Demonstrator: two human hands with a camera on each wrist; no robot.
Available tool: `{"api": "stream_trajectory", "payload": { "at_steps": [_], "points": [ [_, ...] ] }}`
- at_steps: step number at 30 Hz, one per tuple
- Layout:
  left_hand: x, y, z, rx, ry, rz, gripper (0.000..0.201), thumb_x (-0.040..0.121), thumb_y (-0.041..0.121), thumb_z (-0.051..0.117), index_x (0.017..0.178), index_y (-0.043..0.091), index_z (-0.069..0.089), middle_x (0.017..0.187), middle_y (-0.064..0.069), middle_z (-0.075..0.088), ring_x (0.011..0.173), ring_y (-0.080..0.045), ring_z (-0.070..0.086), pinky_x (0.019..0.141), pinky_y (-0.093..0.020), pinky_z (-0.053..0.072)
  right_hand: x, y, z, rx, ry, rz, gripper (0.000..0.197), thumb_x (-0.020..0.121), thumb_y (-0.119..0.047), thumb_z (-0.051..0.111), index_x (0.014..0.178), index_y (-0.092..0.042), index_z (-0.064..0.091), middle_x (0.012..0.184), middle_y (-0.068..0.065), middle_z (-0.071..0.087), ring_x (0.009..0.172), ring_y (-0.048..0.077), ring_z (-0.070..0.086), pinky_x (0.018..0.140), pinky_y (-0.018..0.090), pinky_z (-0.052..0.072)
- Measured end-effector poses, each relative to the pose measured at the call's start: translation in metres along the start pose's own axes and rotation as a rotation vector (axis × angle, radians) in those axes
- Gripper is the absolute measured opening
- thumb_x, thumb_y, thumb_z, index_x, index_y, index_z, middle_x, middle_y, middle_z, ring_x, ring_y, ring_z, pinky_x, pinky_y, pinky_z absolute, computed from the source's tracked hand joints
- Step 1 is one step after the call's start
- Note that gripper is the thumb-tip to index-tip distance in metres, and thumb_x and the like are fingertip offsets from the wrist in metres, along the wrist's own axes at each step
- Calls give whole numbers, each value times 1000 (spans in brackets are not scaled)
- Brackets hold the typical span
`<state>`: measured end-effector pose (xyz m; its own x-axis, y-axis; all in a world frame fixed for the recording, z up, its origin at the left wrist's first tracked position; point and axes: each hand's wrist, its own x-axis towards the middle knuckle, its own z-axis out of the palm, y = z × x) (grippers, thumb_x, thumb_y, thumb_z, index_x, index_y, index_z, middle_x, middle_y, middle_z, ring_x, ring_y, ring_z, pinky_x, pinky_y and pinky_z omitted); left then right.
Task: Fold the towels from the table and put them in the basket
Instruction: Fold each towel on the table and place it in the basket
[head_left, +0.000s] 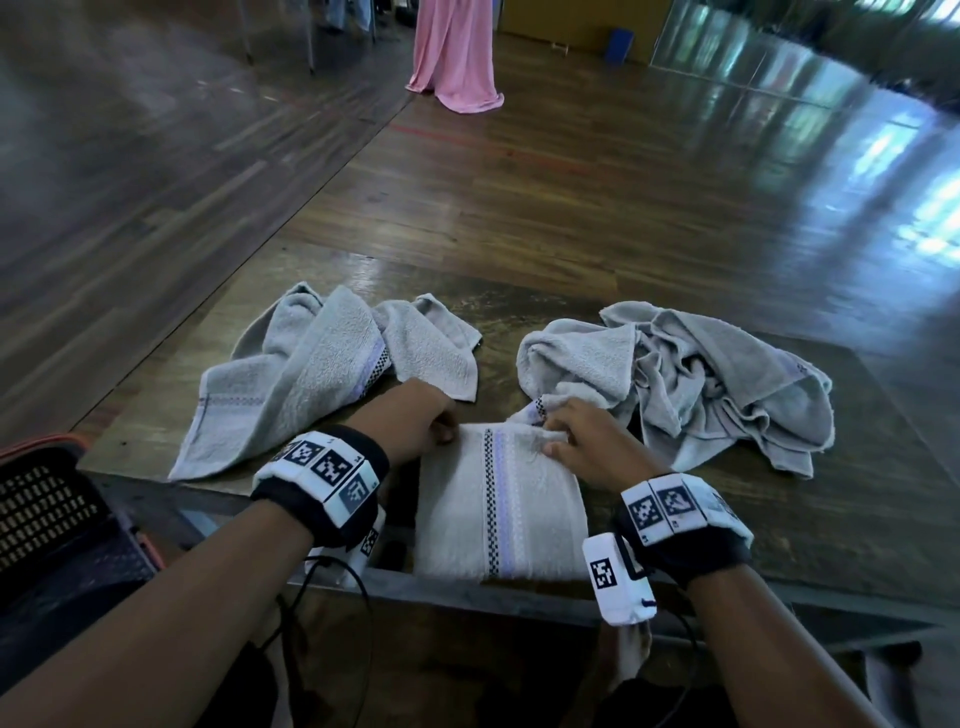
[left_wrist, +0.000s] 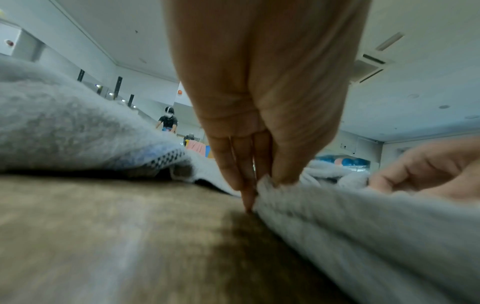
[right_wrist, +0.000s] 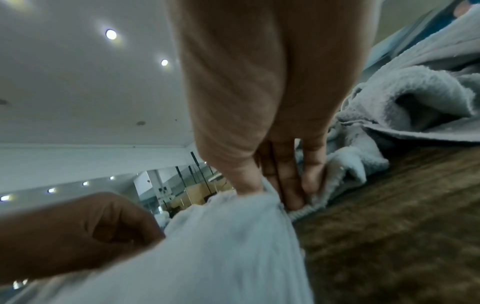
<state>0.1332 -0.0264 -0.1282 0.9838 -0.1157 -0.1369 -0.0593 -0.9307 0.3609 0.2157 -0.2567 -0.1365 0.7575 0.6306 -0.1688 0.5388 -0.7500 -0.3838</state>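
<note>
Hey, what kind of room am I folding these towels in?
Probably a large hall or activity studio, not a home: a wide glossy wooden floor stretches out past the table, the high ceiling has recessed spotlights, and another person works far across the room.

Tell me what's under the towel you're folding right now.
The folded towel lies on the wooden table, its near edge overhanging the table's front. The left hand and right hand pinch its far corners. Anything beneath its middle is covered.
</note>
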Motion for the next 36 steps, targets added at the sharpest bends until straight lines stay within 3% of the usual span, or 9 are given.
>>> {"api": "stream_trajectory", "payload": {
  "at_steps": [4, 8, 13, 16, 18, 22, 27, 31, 36],
  "points": [
    [-5, -2, -2, -11, -69, 33, 10, 85, 17, 62, 93, 13, 65, 98, -4, 68, 92, -20, 60, 83, -38, 50, -8, -1, -1, 4, -65, -29, 8, 86, -28, 62, 88, -22, 58, 91, -9, 51, 78, 8, 48, 70, 27, 37],
    [-6, -2, -2, -11, -9, 37, 11, 86, 16, 53, 82, 25, 54, 94, -1, 66, 87, -20, 59, 78, -37, 50, -17, 2, -1, 108, 3, -45, 6, 88, -27, 59, 86, -27, 53, 79, -6, 60, 68, 8, 55, 60, 26, 39],
    [-7, -3, -1, -74, -22, 35, 12, 88, 24, 54, 96, 24, 63, 98, 2, 66, 89, -15, 59, 81, -32, 50, -18, 8, 0, 143, 11, -38, 8, 88, -26, 59, 93, -25, 52, 89, 1, 66, 80, 17, 62, 74, 37, 51],
    [-7, -7, -3, -87, -90, 42, 18, 86, 24, 59, 99, 15, 67, 98, -2, 68, 89, -17, 61, 81, -33, 51, -12, 9, 5, 132, -22, -39, 16, 88, -24, 59, 104, -24, 56, 101, -5, 62, 90, 14, 60, 79, 32, 49],
    [-7, -8, -2, -69, -74, 41, 15, 85, 21, 62, 93, 11, 68, 94, -3, 69, 88, -18, 62, 81, -34, 51, -8, 11, 7, 103, -26, -41, 21, 89, -24, 59, 109, -20, 58, 100, -9, 57, 88, 10, 55, 75, 26, 42],
    [-7, -6, 4, -33, 4, 18, 10, 84, 19, 62, 88, 11, 66, 91, -3, 68, 86, -19, 61, 79, -36, 50, -7, 13, 7, 72, 20, -105, 13, 86, -23, 61, 93, -29, 52, 89, -16, 49, 75, -4, 46, 68, 22, 35],
    [-6, -13, 4, -105, 56, 13, 10, 88, 16, 55, 78, 15, 55, 77, 4, 55, 76, -15, 52, 65, -25, 34, -8, 9, 7, 136, 44, -95, 12, 84, -25, 61, 88, -35, 54, 89, -10, 63, 78, 9, 59, 69, 32, 49],
    [-7, -13, 10, -40, 68, -25, 12, 90, 24, 51, 98, 17, 59, 98, 2, 58, 94, -18, 55, 80, -32, 44, -4, 7, 7, 136, 52, -38, 12, 86, -26, 61, 91, -33, 52, 89, -9, 63, 80, 8, 60, 70, 31, 50],
    [-9, 5, 17, 29, 162, 144, 18, 89, 31, 52, 104, 26, 62, 103, 9, 59, 94, -14, 57, 81, -28, 35, -3, 7, 7, 91, 86, 41, 14, 83, -28, 67, 84, -26, 52, 72, -14, 53, 67, 6, 53, 56, 22, 35]
  ]
}}
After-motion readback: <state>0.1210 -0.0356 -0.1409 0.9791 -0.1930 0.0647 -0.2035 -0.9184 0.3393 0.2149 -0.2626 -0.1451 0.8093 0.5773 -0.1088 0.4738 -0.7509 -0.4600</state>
